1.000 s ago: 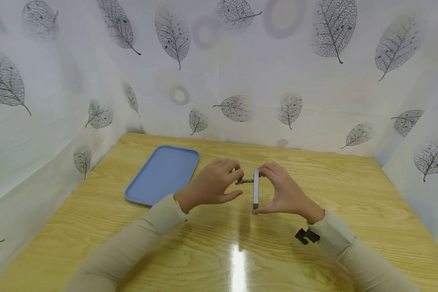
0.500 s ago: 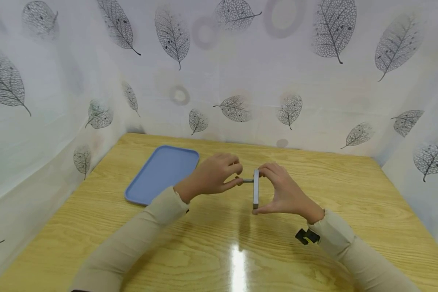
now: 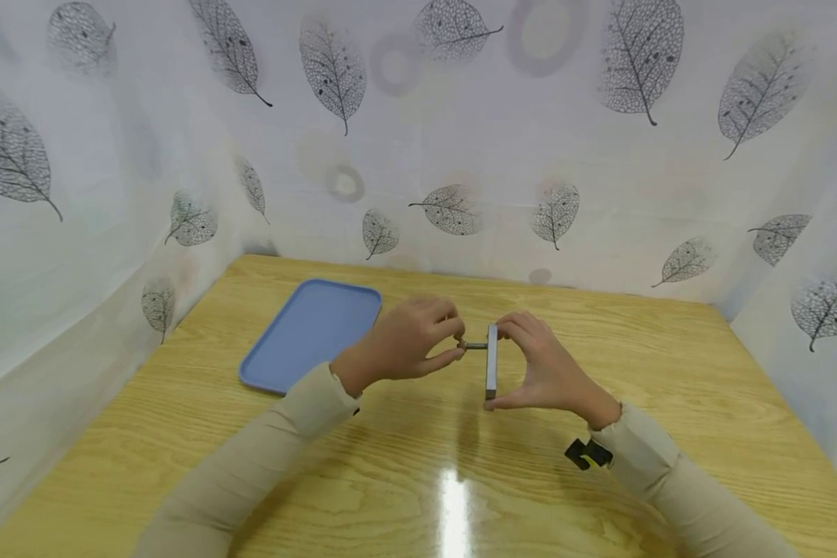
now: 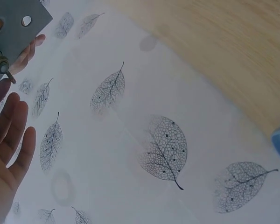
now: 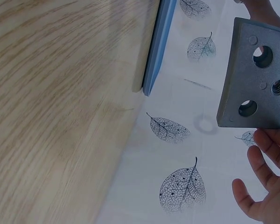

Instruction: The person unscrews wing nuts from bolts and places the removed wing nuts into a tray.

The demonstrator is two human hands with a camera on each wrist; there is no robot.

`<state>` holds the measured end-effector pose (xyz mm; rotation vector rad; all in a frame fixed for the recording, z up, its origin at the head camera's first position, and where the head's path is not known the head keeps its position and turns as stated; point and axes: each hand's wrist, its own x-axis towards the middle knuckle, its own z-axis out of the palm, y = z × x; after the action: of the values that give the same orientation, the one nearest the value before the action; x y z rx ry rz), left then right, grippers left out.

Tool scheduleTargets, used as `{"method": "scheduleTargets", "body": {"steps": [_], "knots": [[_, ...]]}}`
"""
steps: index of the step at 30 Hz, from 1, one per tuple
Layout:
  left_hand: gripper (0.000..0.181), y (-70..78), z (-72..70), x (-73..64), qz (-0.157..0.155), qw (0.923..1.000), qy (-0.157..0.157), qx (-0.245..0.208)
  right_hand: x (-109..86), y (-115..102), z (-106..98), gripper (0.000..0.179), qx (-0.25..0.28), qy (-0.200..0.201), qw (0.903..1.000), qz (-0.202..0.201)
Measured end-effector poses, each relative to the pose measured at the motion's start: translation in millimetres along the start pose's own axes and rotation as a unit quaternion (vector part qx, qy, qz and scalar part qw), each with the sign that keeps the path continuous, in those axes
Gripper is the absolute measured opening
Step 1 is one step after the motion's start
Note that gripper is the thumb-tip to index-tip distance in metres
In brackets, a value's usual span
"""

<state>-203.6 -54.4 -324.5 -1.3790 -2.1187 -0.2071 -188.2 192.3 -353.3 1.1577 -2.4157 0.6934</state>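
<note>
My right hand (image 3: 547,368) grips a thick grey metal plate (image 3: 491,363) by its near and far edges, holding it upright above the table. In the right wrist view, the plate (image 5: 254,79) shows smooth round holes and a threaded one. A metal bolt (image 3: 476,346) juts out of the plate's left face. At its outer end, the thumb and fingertips of my left hand (image 3: 411,339) pinch it. The left wrist view has the bolt (image 4: 1,63) with a brassy end and a small tab, a fingertip touching the tab; the thumb is out of sight there.
A blue tray (image 3: 314,333) lies on the wooden table (image 3: 390,480), left of my hands. Behind and beside the table hangs a pale leaf-print cloth (image 3: 418,139). Something small and black (image 3: 588,453) is at my right cuff.
My left hand's fingers loosened and shifted at the bolt's end, then closed round it again. My right hand and the plate have stayed in place.
</note>
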Motion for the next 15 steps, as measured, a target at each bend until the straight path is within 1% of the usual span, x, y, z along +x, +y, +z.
{"method": "scheduleTargets", "body": {"steps": [4,7,9,12,15], "knots": [[0.020,2.9,0.4,-1.3,0.001,0.9994,-0.029,-0.021,0.2,-1.0,0.0,0.083,0.002,0.004,1.0000,-0.001],[0.021,3.7,0.9,-2.3,-0.002,0.9987,-0.045,-0.024,0.6,-1.8,-0.1,0.083,0.005,0.008,0.9999,-0.005],[0.020,3.1,1.4,-2.1,-0.003,0.9985,-0.047,-0.026,0.8,-2.7,-0.5,0.083,0.006,0.010,0.9999,-0.007],[0.020,0.8,1.3,-0.9,-0.002,0.9989,-0.042,-0.023,1.1,-3.3,-1.2,0.084,0.007,0.010,0.9999,-0.005],[0.020,-3.1,0.2,0.4,0.001,0.9992,-0.037,-0.011,1.4,-3.6,-1.9,0.085,0.007,0.008,0.9999,-0.002]]}}
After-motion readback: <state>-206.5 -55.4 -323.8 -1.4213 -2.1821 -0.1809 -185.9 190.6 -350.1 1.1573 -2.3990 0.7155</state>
